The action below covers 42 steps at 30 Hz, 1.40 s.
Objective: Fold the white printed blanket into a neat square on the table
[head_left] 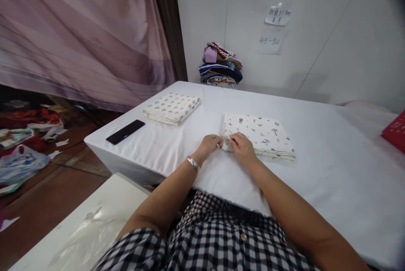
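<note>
A folded white cloth with small dark prints (259,134) lies on the white-covered table (316,178) in front of me. My left hand (209,144) and my right hand (242,146) both pinch its near left corner, fingers closed on the fabric edge. A bracelet sits on my left wrist. A second folded cloth with grey dots (172,108) rests further left, apart from both hands.
A black phone (125,132) lies near the table's left edge. A pile of folded fabrics (220,65) stands against the white wall at the back. A red object (395,132) sits at the right edge. A pink curtain hangs left; clutter covers the floor.
</note>
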Available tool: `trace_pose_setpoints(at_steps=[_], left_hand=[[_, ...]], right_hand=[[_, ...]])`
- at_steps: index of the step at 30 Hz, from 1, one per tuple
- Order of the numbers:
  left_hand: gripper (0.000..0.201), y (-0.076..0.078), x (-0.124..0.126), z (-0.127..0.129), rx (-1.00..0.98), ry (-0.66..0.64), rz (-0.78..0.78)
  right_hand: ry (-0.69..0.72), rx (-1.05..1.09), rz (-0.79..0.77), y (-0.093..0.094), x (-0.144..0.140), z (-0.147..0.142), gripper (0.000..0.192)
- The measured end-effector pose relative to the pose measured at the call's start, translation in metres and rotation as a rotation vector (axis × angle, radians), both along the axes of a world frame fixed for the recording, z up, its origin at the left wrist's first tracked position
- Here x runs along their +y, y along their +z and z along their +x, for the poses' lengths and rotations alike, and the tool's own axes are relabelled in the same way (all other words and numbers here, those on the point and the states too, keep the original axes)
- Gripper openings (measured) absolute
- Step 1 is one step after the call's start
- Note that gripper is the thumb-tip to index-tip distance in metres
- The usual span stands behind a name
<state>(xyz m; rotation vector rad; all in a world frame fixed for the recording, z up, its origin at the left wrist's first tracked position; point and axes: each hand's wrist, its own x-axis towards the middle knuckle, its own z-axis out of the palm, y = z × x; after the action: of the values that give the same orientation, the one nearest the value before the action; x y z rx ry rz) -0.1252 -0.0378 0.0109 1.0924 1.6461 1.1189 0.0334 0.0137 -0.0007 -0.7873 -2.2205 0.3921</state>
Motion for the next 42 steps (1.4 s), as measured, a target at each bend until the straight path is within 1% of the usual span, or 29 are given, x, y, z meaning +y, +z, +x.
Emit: trace_pose_setpoints(at_steps=[2,4,6,9,12,15,17,21,25,27,32,35,37,39,42], left_hand=[[0.026,-0.003,-0.003,-0.001,0.114,0.05,0.005],[0.022,-0.005,-0.006,0.0,0.271,0.073,-0.001],[0.017,-0.006,-0.007,0.003,0.399,0.061,-0.016],[0.015,-0.005,-0.007,0.007,0.498,0.035,-0.042],[0.013,-0.005,-0.006,0.007,0.513,0.027,-0.054],[0.009,-0.006,-0.005,0.007,0.5,0.033,-0.047],[0.008,-0.006,-0.006,0.006,0.5,0.036,-0.041],[0.009,-0.004,-0.009,0.006,0.486,0.045,-0.008],[0.024,-0.001,-0.007,0.007,0.444,0.066,-0.01],[0.029,0.0,-0.003,0.007,0.468,0.057,-0.028],[0.024,-0.002,0.005,0.008,0.537,0.04,-0.077],[0.027,-0.003,0.004,0.007,0.523,0.037,-0.077],[0.03,-0.003,0.004,0.006,0.504,0.034,-0.072],[0.034,-0.004,0.004,0.006,0.507,0.035,-0.064],[0.039,-0.006,0.006,0.004,0.568,0.048,-0.033]], right_hand=[[-0.006,-0.009,0.047,0.001,0.0,0.001,0.024],[0.022,-0.11,0.091,0.001,0.0,0.002,0.025],[0.061,-0.213,0.118,0.0,0.0,0.002,0.026],[0.05,-0.22,0.144,-0.002,0.001,0.002,0.027],[0.035,-0.241,0.175,-0.003,0.001,0.003,0.028],[0.085,-0.325,0.175,-0.004,0.001,0.002,0.027],[0.105,-0.337,0.16,-0.004,0.0,0.002,0.025],[0.122,-0.307,0.137,-0.003,0.0,0.003,0.023],[0.14,-0.287,0.128,-0.004,0.0,0.004,0.022],[0.141,-0.268,0.129,-0.006,0.001,0.003,0.022],[0.168,-0.19,0.09,-0.004,-0.004,0.006,0.023],[0.186,-0.149,0.055,0.001,-0.007,0.019,0.024],[0.136,-0.139,0.034,0.004,-0.005,0.037,0.024],[0.046,-0.141,0.01,0.004,-0.001,0.064,0.025],[-0.131,-0.157,-0.04,-0.002,0.007,0.118,0.027]])
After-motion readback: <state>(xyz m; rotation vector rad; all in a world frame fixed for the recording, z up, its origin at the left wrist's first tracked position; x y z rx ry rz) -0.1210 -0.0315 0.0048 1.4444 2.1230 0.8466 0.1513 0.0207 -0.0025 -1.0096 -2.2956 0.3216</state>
